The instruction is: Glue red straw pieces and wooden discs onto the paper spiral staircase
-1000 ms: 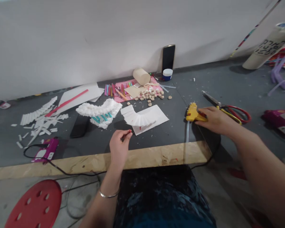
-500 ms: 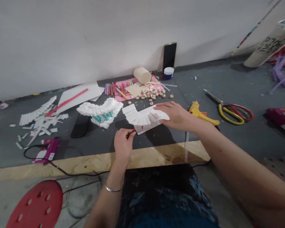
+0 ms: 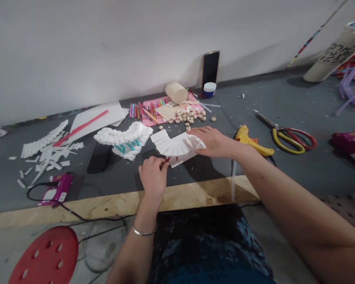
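Observation:
My left hand is pinched shut on a small red piece at the near corner of a white pleated paper sheet. My right hand lies flat with fingers stretched out on the right part of that sheet, pressing it to the dark table. A white ruffled paper model with teal strips stands just left of the sheet. The yellow glue gun lies on the table right of my right wrist, untouched.
Scissors with red and yellow handles lie at the right. Markers on a pink mat, small wooden discs, a cardboard roll and a propped phone sit near the wall. White paper scraps, a black phone, a magenta device and a red stool are at the left.
My right hand let go of the yellow glue gun and moved left onto the white pleated sheet. My left hand moved forward with the red piece to the sheet's corner.

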Tool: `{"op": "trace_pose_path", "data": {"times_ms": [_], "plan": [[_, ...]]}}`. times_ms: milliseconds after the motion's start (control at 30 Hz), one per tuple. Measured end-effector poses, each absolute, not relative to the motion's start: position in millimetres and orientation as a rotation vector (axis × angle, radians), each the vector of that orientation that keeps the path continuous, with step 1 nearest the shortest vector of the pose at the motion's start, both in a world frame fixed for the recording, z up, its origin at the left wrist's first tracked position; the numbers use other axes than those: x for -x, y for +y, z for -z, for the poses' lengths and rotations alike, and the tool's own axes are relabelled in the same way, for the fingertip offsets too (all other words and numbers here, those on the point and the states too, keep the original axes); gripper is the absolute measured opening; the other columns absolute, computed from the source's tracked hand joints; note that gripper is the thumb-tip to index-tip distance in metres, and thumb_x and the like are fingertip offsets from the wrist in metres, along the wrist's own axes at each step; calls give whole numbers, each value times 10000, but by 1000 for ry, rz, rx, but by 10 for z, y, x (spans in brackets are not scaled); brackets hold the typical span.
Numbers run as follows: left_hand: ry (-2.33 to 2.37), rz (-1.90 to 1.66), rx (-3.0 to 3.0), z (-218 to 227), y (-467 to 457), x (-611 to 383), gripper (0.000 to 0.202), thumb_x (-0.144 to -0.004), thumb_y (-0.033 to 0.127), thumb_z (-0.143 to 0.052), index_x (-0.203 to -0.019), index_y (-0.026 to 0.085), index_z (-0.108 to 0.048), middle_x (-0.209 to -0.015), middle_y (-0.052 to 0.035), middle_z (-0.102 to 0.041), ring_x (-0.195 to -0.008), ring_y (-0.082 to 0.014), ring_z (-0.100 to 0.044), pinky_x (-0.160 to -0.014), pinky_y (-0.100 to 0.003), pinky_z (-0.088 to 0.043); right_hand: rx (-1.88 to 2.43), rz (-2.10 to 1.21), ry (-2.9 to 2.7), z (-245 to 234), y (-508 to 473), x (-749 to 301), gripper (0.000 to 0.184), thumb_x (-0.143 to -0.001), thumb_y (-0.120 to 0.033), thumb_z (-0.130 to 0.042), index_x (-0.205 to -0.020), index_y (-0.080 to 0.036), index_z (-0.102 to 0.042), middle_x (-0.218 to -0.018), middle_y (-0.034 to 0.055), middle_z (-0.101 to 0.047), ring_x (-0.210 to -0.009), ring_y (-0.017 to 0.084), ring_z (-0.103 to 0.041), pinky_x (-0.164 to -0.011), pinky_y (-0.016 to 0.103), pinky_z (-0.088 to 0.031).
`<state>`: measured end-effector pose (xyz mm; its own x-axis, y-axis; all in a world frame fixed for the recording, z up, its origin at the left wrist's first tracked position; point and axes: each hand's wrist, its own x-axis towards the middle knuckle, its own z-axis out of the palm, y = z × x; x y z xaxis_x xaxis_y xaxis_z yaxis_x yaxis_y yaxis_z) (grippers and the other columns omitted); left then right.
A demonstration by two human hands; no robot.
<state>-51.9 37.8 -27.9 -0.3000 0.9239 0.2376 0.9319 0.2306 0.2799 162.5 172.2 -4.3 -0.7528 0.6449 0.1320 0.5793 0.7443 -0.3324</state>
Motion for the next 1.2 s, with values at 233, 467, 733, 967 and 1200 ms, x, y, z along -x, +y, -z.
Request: {"op": "trace_pose_path", "data": {"times_ms": [233, 467, 733, 967, 1200], "plan": [[-2525, 701, 1819, 266, 422, 503, 77, -865, 273, -660, -869, 244, -731, -890, -20, -683, -962, -232, -600, -790, -373, -349, 967, -424, -2747, 94, 1776, -1568, 656, -818, -329, -578, -1445, -240, -405, -1458, 98, -502, -1280, 352, -483, -1029, 501, -402], [-2603, 872, 1820, 295, 453, 506, 104, -863, 255, -646, -881, 246, -749, -890, -18, -688, -929, -215, -616, -809, -358, -369, 978, -463, -2794, 100, 1798, -1529, 675, -807, -333, -578, -1447, -206, -406, -1460, 117, -503, -1277, 370, -495, -1029, 525, -399], [-2658, 1056, 1826, 362, 510, 502, 118, -846, 250, -643, -874, 250, -757, -815, -15, -661, -910, -206, -611, -788, -319, -411, 953, -501, -2800, 119, 1813, -1535, 695, -811, -341, -600, -1461, -211, -393, -1452, 101, -524, -1279, 353, -500, -1062, 515, -381], [-2664, 1050, 1866, 307, 523, 531, 114, -834, 241, -653, -885, 241, -754, -860, -13, -705, -843, -195, -607, -793, -321, -423, 942, -527, -2806, 102, 1858, -1474, 736, -748, -390, -709, -1410, -180, -463, -1414, 130, -552, -1270, 335, -509, -1076, 477, -365], [-2659, 1084, 1849, 300, 538, 522, 121, -824, 226, -654, -881, 234, -760, -919, -16, -753, -849, -198, -632, -850, -337, -437, 959, -446, -2804, 169, 1912, -1458, 664, -737, -334, -699, -1357, -186, -513, -1340, 109, -611, -1159, 323, -552, -980, 449, -424]]}}
